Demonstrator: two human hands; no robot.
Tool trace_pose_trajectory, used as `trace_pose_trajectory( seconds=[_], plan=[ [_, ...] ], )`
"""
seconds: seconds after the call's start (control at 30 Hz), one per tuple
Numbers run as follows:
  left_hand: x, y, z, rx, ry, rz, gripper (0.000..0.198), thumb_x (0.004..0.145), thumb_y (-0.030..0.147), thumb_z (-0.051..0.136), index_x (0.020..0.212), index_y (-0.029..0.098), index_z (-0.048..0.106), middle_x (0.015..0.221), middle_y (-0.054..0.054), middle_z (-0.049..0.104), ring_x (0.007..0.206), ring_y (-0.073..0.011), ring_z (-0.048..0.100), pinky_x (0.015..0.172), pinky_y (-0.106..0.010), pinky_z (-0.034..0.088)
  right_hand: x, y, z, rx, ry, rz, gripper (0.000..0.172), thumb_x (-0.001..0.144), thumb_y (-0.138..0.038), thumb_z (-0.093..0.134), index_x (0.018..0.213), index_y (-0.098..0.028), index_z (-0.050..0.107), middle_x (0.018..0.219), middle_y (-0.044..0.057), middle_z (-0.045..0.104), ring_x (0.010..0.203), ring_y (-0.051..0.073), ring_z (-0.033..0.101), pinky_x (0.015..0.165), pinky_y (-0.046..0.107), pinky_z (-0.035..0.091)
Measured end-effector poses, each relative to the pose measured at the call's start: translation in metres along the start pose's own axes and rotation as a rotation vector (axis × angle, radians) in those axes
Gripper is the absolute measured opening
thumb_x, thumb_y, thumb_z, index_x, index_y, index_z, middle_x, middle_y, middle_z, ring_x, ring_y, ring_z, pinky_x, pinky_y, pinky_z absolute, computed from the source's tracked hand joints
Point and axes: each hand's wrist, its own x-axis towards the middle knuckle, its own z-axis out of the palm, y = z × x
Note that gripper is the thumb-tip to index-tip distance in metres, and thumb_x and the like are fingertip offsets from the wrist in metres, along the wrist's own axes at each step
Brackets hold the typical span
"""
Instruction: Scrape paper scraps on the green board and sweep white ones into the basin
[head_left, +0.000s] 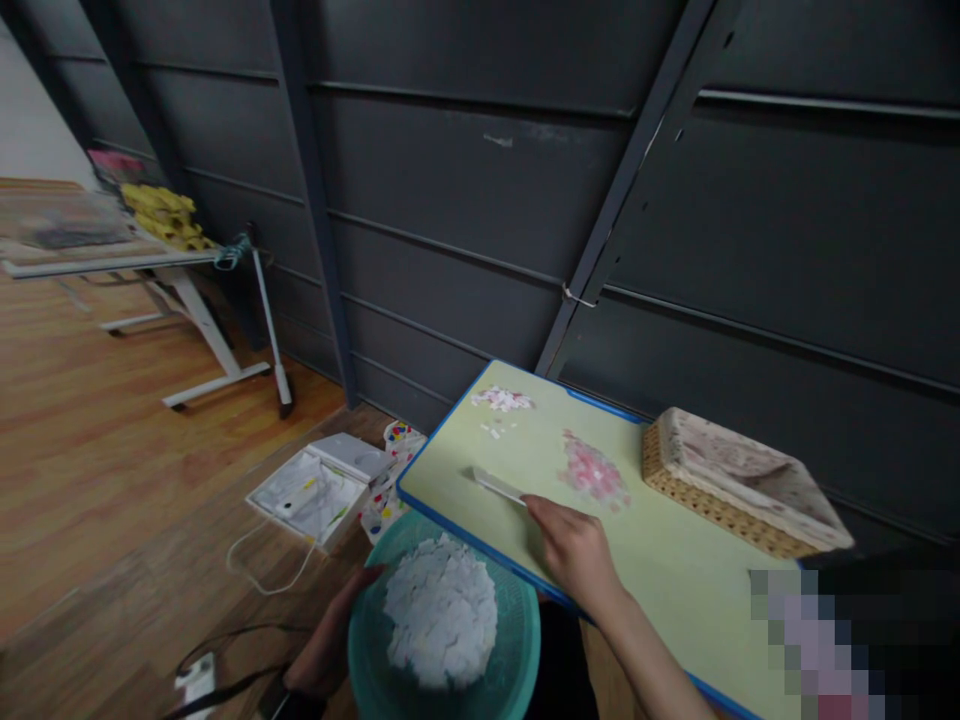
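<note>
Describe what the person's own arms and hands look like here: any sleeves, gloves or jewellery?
Both are bare. The right hand and its forearm show no glove, sleeve, ring or watch as far as the picture's lower edge. The left hand is partly hidden behind the round teal plastic basket; what shows of it and its wrist is also uncovered. No markings can be made out on either.

A wicker basket [739, 483] with a cloth lining sits on the green desk [675, 560], by its far right edge. Left of the desk, an open white box [321, 488] lies on the wooden floor [90, 470]. Further left stands a white folding table [142, 270] carrying yellow items [163, 215].
</note>
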Motion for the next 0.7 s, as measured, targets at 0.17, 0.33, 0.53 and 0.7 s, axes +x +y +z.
trace_pose_trajectory(
  seconds=[0.17,0.33,0.53,0.7],
  plan=[
    [-0.015,0.004,0.018,-0.024,-0.039,0.039,0.031,0.058,0.037,0.080,0.082,0.018,0.074,0.089,-0.002,0.077,0.105,-0.0261,0.063,0.093,-0.033,0.045,-0.021,-0.026,-0.013,0.051,0.022,-0.092,0.048,0.074,0.002,0.037,0.111,-0.015,0.063,0.102,0.007,0.072,0.091,0.016,0.068,0.081,0.026,0.056],
    [-0.031,0.011,0.040,-0.020,-0.039,-0.035,0.021,0.069,0.035,0.073,0.080,0.018,0.070,0.064,0.001,0.073,0.056,-0.0156,0.065,0.067,-0.028,0.052,-0.035,-0.046,-0.024,0.098,0.005,-0.136,0.041,0.081,-0.003,0.039,0.115,-0.015,0.060,0.105,0.007,0.071,0.089,0.018,0.069,0.074,0.029,0.058],
    [-0.041,0.019,0.057,-0.038,-0.010,-0.044,0.013,0.078,0.026,0.063,0.071,0.015,0.066,0.054,0.000,0.068,0.049,-0.0140,0.061,0.051,-0.025,0.048,-0.034,-0.045,-0.027,0.258,0.104,0.033,0.028,0.087,-0.010,0.048,0.109,-0.018,0.063,0.093,0.005,0.074,0.076,0.015,0.070,0.068,0.023,0.057],
    [-0.039,0.020,0.060,-0.017,0.001,-0.013,0.010,0.076,0.024,0.064,0.069,0.016,0.065,0.054,0.000,0.068,0.049,-0.0138,0.060,0.051,-0.024,0.047,-0.022,-0.037,-0.035,0.329,0.078,0.125,0.023,0.088,-0.016,0.051,0.103,-0.020,0.068,0.092,0.003,0.074,0.076,0.014,0.070,0.068,0.021,0.056]
  ],
)
